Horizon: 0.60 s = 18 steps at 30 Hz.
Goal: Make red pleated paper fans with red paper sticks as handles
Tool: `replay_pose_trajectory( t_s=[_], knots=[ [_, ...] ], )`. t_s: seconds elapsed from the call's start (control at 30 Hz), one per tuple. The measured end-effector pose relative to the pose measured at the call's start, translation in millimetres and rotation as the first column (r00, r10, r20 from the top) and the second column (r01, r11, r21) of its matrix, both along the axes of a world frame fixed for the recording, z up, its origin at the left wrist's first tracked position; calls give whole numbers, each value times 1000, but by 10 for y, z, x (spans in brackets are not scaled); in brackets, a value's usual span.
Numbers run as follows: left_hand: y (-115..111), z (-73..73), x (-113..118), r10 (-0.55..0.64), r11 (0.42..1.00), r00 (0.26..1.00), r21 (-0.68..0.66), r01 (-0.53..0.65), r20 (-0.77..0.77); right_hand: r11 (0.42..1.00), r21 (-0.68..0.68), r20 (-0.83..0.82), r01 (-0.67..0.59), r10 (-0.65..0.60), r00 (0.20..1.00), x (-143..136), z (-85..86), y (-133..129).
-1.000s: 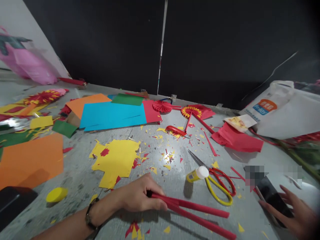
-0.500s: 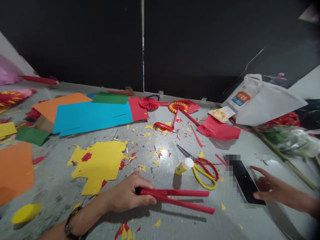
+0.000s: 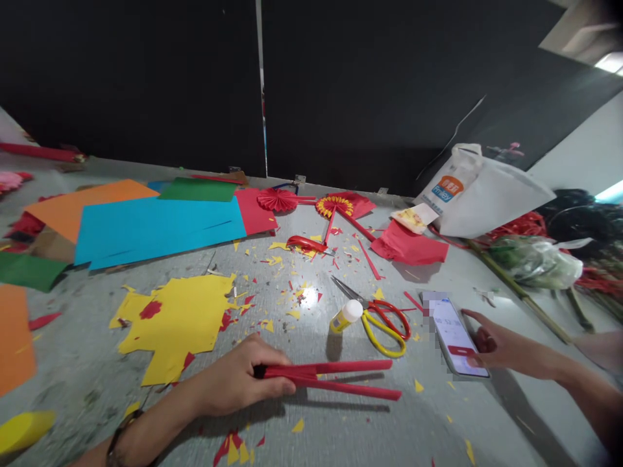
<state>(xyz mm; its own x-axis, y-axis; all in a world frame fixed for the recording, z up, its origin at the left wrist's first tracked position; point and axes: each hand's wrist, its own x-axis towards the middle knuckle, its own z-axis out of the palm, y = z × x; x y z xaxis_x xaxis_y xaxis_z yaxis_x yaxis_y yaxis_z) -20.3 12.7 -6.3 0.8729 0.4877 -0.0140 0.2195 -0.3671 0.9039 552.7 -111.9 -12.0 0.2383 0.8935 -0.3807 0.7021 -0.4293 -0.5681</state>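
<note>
My left hand (image 3: 260,376) is closed around one end of some red paper strips (image 3: 341,379), which spread apart towards the right above the grey table. My right hand (image 3: 494,344) rests at a phone (image 3: 455,337) with a lit screen, thumb over the screen's lower part and index finger at its right edge. The fingers are apart and the phone lies on the table. Between the hands are a glue stick (image 3: 346,316) with a white cap and scissors (image 3: 384,324) with red and yellow handles.
A cut yellow sheet (image 3: 185,324) lies left, with blue card (image 3: 165,227) behind it. Red-handled snips (image 3: 307,244), paper fans (image 3: 278,200) and scraps lie further back. A white bag (image 3: 479,194) and wrapped greenery (image 3: 535,259) are at right.
The phone screen has gone from dark to lit. The view has turned slightly to the right, shifting everything left. My left hand still holds the red paper strips.
</note>
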Motion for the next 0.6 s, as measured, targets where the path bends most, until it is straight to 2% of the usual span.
replay_pose_trajectory(
  t_s=[0.1,0.17,0.23,0.33,0.4,0.47,0.53,0.57,0.6],
  knots=[
    [6,-38,2,-39,999,999,-19,40,36,1000,27,-60,-12,14,998,-13,32,-1],
    [8,-63,2,-56,998,997,-21,57,59,998,56,-143,22,-14,990,-2,39,-21],
    [7,-75,-1,-63,998,995,-15,65,80,991,93,-182,99,-81,980,2,25,-45],
    [6,-59,-15,-67,998,996,-7,67,60,951,195,-106,241,-224,969,-62,-63,-66],
    [8,-31,-31,-50,999,999,-1,50,-2,872,330,-11,360,-378,926,-159,-155,-78],
    [12,-5,-49,-19,1000,997,8,19,-69,723,508,66,468,-574,816,-274,-240,-112],
    [20,8,-65,0,1000,995,14,1,-102,575,639,73,511,-707,704,-375,-285,-181],
    [24,9,-72,2,1000,995,12,-1,-104,529,676,73,513,-741,668,-412,-291,-224],
    [29,5,-78,2,1000,995,11,-1,-99,508,698,81,504,-756,649,-438,-289,-270]
  ],
)
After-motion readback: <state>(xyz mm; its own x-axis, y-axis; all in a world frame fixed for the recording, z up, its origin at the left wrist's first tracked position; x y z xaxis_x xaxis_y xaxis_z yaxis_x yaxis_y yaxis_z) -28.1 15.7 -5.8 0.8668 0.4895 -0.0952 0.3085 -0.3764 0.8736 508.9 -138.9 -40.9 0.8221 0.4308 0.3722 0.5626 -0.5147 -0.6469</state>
